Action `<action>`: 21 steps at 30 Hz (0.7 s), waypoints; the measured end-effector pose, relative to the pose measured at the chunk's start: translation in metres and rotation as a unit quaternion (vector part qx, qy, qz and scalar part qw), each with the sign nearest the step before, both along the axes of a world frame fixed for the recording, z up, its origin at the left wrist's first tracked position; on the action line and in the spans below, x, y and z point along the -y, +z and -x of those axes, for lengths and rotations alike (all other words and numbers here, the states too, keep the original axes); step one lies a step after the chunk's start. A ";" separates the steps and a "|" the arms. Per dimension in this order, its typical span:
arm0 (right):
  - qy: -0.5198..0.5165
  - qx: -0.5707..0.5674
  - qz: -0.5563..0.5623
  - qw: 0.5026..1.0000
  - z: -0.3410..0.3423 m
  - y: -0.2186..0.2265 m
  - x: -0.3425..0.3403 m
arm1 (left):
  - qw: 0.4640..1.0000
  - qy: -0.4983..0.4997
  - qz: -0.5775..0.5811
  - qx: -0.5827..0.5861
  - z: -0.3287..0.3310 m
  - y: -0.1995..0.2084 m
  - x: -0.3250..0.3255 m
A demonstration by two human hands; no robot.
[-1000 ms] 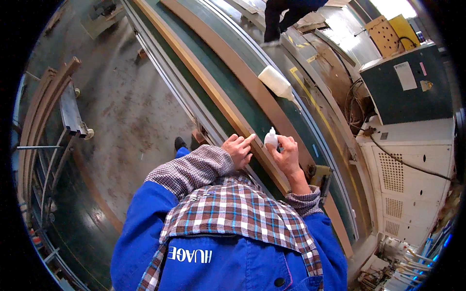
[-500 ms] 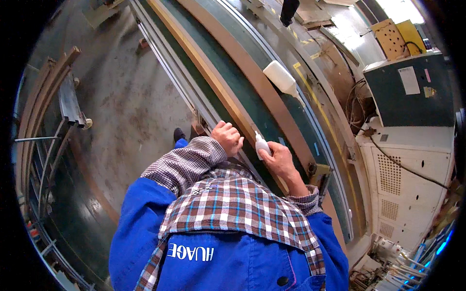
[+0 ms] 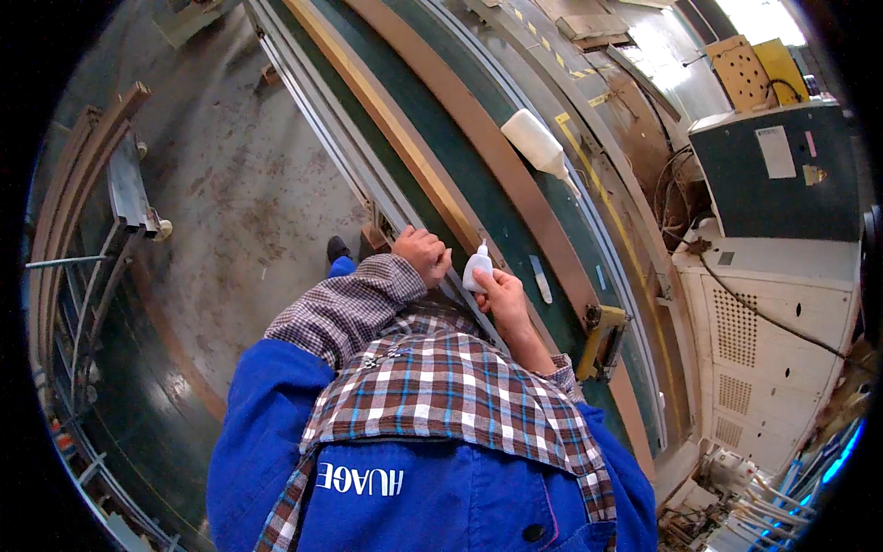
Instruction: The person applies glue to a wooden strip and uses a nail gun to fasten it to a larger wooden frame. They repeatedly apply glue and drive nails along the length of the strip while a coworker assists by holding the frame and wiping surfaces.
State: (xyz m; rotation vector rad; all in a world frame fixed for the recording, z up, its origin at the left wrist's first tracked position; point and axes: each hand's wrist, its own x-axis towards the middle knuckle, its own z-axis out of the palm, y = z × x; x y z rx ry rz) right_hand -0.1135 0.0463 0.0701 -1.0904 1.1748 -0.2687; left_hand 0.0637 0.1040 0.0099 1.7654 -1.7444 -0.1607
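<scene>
My right hand [image 3: 504, 302] grips a small white squeeze bottle [image 3: 477, 270] with a narrow nozzle that points up and away from me. The bottle is over the near end of a long wooden strip [image 3: 405, 152] with a pale upper face. Just left of it, my left hand [image 3: 423, 256] is curled closed at the grey metal rail [image 3: 368, 191]; whatever its fingers may hold is hidden. Right of the bottle, a slim blue-and-white object [image 3: 541, 279] lies on the green surface [image 3: 520, 235].
A large white nozzle bottle [image 3: 533, 142] lies beyond a long brown board [image 3: 515, 170]. A yellow-and-black tool [image 3: 603, 342] rests near that board's closer end. A dark-topped machine cabinet [image 3: 782, 184] with a hanging cable stands right. Curved-looking brown strips [image 3: 83, 193] sit on a rack at left.
My right hand has moved slightly left with the small bottle, now held more upright. This uncovers the slim object and more of the yellow tool. My left hand has barely shifted.
</scene>
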 end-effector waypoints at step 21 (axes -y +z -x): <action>-0.084 0.124 -0.123 0.981 0.003 0.001 -0.010 | 0.999 0.025 -0.030 0.016 0.002 -0.009 -0.003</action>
